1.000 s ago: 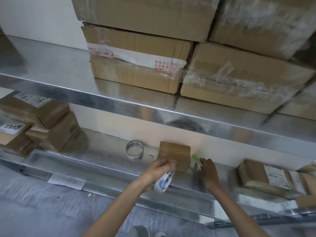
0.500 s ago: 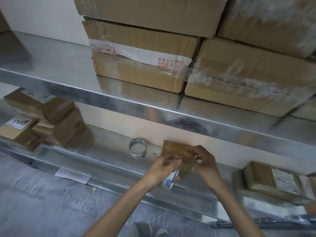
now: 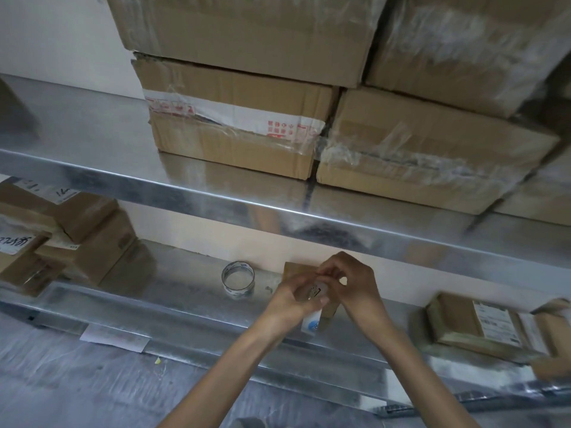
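The left hand (image 3: 293,299) grips a white roll of tape with blue print (image 3: 310,324), its fingers curled round the upper part of the roll, whose lower edge hangs below the palm. The right hand (image 3: 352,285) meets it from the other side with fingers bent and fingertips pinching at the top edge of the roll. The blur hides exactly what sits between them.

Both hands and the roll are directly in front of a small brown cardboard box (image 3: 292,268), which stands on the lower shiny metal shelf (image 3: 185,293) against the pale back wall and is mostly covered by the hands.

Just left of that box a clear, silvery ring of tape (image 3: 238,279) lies flat on the same shelf. Farther left of the box sits a heap of little brown parcels with handwritten white labels (image 3: 77,242). Well to the right of the box lies a flat brown parcel with a printed label (image 3: 475,325). Above the box, the upper metal shelf (image 3: 92,143) carries large brown cartons wrapped in clear film (image 3: 234,128), stacked two high.
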Tool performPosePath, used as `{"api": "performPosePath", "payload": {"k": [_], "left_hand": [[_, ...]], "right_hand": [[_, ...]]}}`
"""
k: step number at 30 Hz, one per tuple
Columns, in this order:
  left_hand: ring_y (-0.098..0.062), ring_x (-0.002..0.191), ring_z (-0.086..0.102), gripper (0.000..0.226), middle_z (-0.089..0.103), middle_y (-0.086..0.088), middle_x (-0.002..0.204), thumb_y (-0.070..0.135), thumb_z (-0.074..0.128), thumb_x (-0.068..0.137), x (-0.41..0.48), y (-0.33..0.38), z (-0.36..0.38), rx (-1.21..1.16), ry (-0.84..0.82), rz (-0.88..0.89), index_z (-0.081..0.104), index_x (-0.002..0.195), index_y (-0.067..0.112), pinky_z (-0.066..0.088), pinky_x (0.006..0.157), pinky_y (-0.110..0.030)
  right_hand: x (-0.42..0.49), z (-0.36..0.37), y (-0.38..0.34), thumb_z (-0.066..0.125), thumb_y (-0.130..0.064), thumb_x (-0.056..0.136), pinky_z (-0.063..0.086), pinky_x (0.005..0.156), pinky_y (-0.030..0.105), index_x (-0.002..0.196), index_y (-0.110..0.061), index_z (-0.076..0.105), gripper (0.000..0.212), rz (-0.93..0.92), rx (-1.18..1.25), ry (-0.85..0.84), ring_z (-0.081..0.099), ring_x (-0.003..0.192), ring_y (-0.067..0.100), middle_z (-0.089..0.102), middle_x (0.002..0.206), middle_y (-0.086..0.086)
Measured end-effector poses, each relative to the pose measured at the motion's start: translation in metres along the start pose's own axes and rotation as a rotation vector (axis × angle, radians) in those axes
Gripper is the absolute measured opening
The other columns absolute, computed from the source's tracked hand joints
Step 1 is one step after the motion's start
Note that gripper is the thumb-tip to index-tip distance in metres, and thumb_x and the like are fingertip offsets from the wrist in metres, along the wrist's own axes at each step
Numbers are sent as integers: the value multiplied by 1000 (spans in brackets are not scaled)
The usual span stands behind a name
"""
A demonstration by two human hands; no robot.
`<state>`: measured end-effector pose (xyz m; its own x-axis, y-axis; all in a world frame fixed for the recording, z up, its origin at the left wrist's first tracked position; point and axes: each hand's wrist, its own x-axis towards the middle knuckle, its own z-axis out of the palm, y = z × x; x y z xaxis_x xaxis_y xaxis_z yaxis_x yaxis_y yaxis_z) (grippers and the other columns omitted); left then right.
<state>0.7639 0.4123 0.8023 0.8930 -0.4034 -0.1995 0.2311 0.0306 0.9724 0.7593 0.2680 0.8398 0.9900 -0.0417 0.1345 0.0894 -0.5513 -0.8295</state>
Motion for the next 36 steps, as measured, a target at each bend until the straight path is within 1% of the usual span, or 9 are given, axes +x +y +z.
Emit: {"api": "performPosePath", "payload": {"k": [6,14,18,20,23,26,33,34,36], "left_hand": [[13,105,58,32,67,6,114,4,74,81,4,5,4,-8,64,18,66,111,13,44,87,-9],[-12,106,65,41,68,1,110,30,76,59,7,11,17,66,230,82,68,99,26,52,95,-38],[2,80,63,55,64,2,99,22,79,76,8,6,17,197,283,31,50,122,25,50,74,-14],[-3,58,54,33,61,-1,73,17,71,85,8,4,16,293,263,65,52,111,26,43,60,-19],[-6,58,54,10,60,-7,66,11,62,91,3,9,21,373,218,113,59,90,20,39,57,-18],[-3,51,46,29,43,5,55,10,60,91,4,5,25,461,260,122,52,65,19,32,52,-14],[-18,70,52,16,58,-13,84,1,46,90,10,-11,29,351,338,26,50,77,11,36,60,-17],[-19,80,57,9,63,-12,92,10,45,92,8,-11,30,327,305,18,54,89,9,41,66,-20],[-23,105,58,41,64,-14,113,39,43,89,6,-14,29,321,258,53,53,113,9,47,87,-31]], "right_hand": [[4,-1,-6,63,-7,84,39,69,18,76,-11,64,8,-62,-233,-3,50,79,7,60,76,-7],[-2,2,2,54,-11,80,44,60,30,76,-12,59,7,-349,-547,99,51,72,18,55,76,-2],[-2,4,2,54,-4,77,34,62,21,72,-12,57,10,-428,-611,164,47,70,17,52,74,-1],[-1,4,2,66,7,66,34,62,22,70,-11,56,21,-449,-614,165,45,70,17,51,73,0],[-3,5,4,71,20,49,30,66,17,69,-8,58,37,-496,-595,150,40,73,13,52,72,3],[-8,8,5,71,19,56,29,65,18,68,-8,56,33,-459,-571,168,37,72,13,51,70,3],[-21,23,9,63,5,70,37,64,22,71,-9,58,15,-379,-449,216,43,73,13,53,73,0],[-22,23,7,62,4,71,38,65,22,72,-9,59,14,-339,-377,255,45,74,12,55,74,-1],[-24,22,0,64,6,73,41,66,20,75,-10,61,16,-231,-231,322,52,74,11,59,75,-4]]}}
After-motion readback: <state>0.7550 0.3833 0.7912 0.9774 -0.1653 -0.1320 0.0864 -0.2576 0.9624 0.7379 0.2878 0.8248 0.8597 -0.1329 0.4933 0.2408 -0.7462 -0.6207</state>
